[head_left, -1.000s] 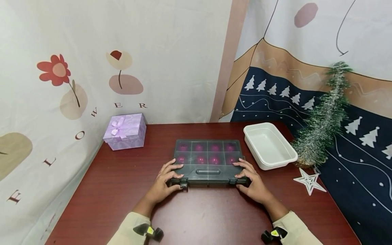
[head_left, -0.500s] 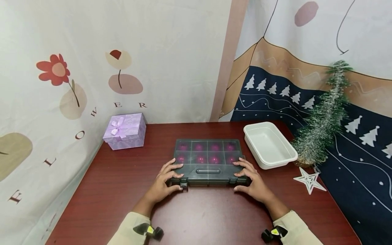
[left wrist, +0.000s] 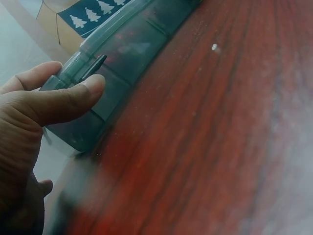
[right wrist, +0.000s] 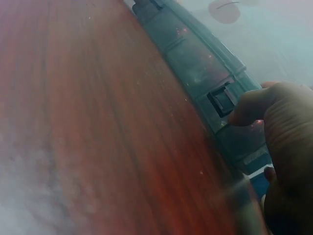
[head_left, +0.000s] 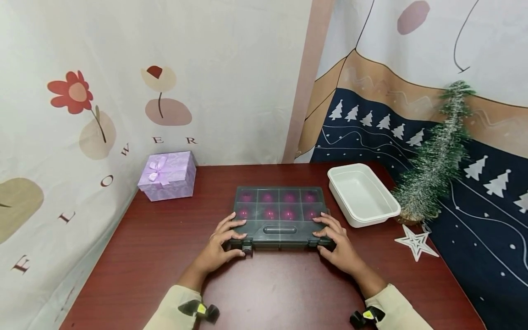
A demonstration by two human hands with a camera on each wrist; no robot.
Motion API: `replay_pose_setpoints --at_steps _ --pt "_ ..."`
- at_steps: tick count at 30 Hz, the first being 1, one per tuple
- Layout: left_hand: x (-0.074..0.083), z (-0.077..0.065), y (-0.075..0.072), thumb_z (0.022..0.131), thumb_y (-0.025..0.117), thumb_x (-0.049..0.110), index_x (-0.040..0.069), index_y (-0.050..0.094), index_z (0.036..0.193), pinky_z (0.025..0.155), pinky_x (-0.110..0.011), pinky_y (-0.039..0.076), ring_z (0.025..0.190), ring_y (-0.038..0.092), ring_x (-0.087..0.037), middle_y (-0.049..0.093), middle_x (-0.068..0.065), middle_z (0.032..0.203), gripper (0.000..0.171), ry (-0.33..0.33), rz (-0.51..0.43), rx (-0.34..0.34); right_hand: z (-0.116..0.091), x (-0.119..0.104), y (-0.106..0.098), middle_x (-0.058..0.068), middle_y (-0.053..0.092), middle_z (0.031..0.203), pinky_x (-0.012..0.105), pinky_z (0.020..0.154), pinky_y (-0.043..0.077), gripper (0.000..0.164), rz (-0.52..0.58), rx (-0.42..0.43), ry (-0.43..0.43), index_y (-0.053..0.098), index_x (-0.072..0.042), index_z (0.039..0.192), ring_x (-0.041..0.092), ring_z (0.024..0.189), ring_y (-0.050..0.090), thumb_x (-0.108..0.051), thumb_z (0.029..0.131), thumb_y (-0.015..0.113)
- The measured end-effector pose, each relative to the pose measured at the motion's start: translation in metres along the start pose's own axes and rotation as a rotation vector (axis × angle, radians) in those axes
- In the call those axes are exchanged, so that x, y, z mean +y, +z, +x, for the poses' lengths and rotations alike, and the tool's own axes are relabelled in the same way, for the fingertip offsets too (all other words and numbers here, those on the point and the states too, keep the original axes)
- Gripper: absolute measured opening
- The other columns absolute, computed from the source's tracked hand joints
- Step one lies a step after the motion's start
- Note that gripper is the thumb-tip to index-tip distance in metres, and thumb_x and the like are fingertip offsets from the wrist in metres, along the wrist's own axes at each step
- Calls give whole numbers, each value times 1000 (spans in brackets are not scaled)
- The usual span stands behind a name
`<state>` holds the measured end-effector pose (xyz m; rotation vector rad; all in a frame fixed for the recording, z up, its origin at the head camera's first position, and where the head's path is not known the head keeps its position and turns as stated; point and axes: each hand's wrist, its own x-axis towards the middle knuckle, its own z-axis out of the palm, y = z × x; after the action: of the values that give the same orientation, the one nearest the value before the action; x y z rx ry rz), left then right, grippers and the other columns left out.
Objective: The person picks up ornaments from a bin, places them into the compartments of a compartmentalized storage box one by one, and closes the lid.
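A dark translucent compartment box point(head_left: 280, 226) lies flat on the table in the head view, its lid down. Round magenta balls point(head_left: 270, 214) show through the lid, one in each compartment. My left hand point(head_left: 219, 245) grips the front left corner, fingers on the lid and thumb at the front by the left latch point(head_left: 247, 246). That latch sticks outward in the left wrist view. At the front right corner my right hand point(head_left: 340, 247) holds the box likewise. Its thumb touches the front beside the right latch point(right wrist: 222, 100), which lies close against the wall in the right wrist view.
A white tub point(head_left: 363, 197) stands right of the box. Beyond it are a small tinsel tree point(head_left: 437, 156) and a white star point(head_left: 417, 244). A lilac gift box point(head_left: 168, 176) with a bow sits at the back left. Printed cloth point(head_left: 239, 82) hangs behind the table.
My right thumb shifts slightly along the box's front near the right latch, down and then back up. The left hand and the box stay in place.
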<state>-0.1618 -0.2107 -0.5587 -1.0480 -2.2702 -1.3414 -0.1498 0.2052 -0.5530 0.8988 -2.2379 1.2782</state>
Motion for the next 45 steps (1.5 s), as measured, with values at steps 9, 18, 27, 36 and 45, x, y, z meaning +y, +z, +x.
replay_pose_setpoints --at_steps 9,18,27,36,45 --pt "-1 -1 -1 74 98 6 15 82 117 134 -20 20 163 36 -37 67 -20 148 47 -33 -4 -16 -1 4 -6 21 66 144 76 101 31 53 30 -47 40 79 -16 109 18 158 41 7 66 98" --pt "3 0 0 77 95 2 13 82 115 135 -25 21 162 39 -34 69 -22 146 42 6 -8 12 -4 13 -6 24 64 147 31 130 25 39 95 -47 -29 79 -14 115 30 159 42 -8 80 95" --pt "6 1 1 87 89 4 19 83 110 114 -97 13 160 42 -38 71 -16 145 29 -101 10 28 -1 4 -8 30 65 143 21 134 24 40 139 -37 15 82 -9 114 26 159 43 12 81 87" --pt "6 0 6 89 87 2 20 83 104 114 -97 10 157 44 -43 73 -15 143 24 -135 11 61 0 3 -6 32 67 138 21 132 28 40 150 6 -27 83 -5 112 23 156 47 16 78 87" --pt "8 3 9 90 87 6 18 83 97 117 -95 8 152 46 -49 74 -15 141 15 -142 7 83 0 5 -4 30 71 136 19 130 29 35 137 26 -3 84 -7 106 21 152 50 15 79 86"
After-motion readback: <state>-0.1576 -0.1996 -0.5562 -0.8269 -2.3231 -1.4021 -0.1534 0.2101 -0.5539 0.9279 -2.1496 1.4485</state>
